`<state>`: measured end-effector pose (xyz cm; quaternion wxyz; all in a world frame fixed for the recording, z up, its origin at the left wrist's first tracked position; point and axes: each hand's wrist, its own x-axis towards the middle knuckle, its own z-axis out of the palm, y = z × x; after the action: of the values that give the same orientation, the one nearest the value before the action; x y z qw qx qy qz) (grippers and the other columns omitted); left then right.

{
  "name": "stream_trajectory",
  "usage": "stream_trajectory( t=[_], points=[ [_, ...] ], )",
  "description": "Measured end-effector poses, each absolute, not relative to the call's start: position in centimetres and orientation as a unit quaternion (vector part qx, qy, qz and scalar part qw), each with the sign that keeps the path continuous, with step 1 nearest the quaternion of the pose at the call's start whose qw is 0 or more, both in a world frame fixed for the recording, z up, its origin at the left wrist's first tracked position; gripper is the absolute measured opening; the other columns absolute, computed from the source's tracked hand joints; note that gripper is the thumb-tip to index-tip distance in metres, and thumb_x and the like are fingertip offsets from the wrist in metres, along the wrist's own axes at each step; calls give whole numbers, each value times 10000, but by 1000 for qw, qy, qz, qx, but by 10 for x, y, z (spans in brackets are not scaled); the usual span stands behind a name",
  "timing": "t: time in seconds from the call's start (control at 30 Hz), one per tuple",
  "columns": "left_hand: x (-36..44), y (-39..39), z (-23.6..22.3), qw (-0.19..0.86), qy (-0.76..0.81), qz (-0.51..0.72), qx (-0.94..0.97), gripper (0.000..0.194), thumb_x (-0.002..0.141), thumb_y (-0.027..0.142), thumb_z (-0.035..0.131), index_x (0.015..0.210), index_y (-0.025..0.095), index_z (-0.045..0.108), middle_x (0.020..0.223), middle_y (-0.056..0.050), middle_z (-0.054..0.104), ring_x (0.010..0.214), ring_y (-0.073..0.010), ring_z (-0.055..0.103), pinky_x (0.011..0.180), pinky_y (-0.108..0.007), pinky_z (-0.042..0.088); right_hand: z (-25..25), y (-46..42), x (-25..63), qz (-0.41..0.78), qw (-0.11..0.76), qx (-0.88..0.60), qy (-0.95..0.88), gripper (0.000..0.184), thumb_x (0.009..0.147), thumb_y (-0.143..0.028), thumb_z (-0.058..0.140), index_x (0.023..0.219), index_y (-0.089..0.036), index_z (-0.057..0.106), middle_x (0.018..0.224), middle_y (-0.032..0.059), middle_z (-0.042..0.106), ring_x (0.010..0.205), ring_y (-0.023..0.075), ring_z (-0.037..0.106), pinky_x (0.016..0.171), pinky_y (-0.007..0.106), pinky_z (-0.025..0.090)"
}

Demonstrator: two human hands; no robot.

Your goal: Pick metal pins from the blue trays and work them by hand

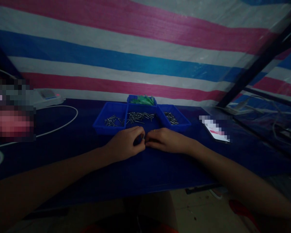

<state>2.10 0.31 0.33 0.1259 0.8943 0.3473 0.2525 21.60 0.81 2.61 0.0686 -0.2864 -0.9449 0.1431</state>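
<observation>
Taking the meeting point of the hands as the clock's centre, with twelve pointing away from the person, the left hand (127, 144) comes in from nine and the right hand (168, 139) from three, thumbs and fingers curled so that the tips come together low over the table (145, 174). Both look to be pinching something tiny between them, but it is too dark and small to tell what, or whether each has its own grip on it. At ten o'clock, just beyond the left knuckles, a blue left tray (109, 130) holds a thin scatter of metal pins; at twelve lies a wider heap of metal pins (140, 117), and at two the right tray (185, 123) carries another cluster. Farther out at twelve, a back tray (129, 101) contains green pieces (145, 100). As for progress, the work seems to be mid-cycle on a single small piece, with plenty of loose stock left in all these places; which pins, if any, have been dealt with cannot be told. A phone (214, 131) lies at three o'clock, well apart.
</observation>
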Motion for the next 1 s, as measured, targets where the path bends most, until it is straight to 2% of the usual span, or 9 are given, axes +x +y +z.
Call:
stream_trajectory(
  t=[0.13,0.23,0.33,0.43,0.73,1.0],
  points=[
    [21,4,1,62,355,215,908,70,759,208,495,819,173,504,693,27,543,637,-109,527,582,-225,396,31,7,218,137,71,-298,-942,226,896,-318,434,881,-126,551,737,17,565,638,95,521,601,219,370],
    [21,2,0,-7,354,193,915,65,793,217,470,816,169,506,711,11,562,676,-128,545,590,-235,401,33,8,219,126,70,-303,-942,218,913,-279,393,856,-134,545,728,15,558,635,93,511,603,220,361],
    [21,-3,0,-117,348,157,917,90,832,208,429,812,164,505,731,-10,572,683,-151,553,539,-243,382,33,8,219,119,58,-305,-943,183,905,-233,395,816,-146,529,698,2,536,622,91,500,591,216,352],
    [21,-7,0,-176,311,137,924,100,850,200,420,794,170,497,706,-4,559,639,-149,548,489,-241,352,32,8,219,113,60,-310,-942,165,897,-262,420,817,-151,513,693,-2,528,612,93,495,583,217,349],
    [20,-3,-1,-173,331,138,917,193,869,253,404,761,155,528,693,-20,563,608,-147,552,468,-232,341,32,7,221,103,51,-308,-944,151,899,-229,388,859,-151,511,726,14,546,638,100,506,603,224,357],
    [17,-3,-1,-211,331,124,911,136,854,198,415,787,174,531,705,-17,567,605,-170,549,439,-248,316,32,10,225,96,60,-339,-934,113,872,-235,411,877,-157,492,725,18,548,626,104,505,591,231,348]
  ],
)
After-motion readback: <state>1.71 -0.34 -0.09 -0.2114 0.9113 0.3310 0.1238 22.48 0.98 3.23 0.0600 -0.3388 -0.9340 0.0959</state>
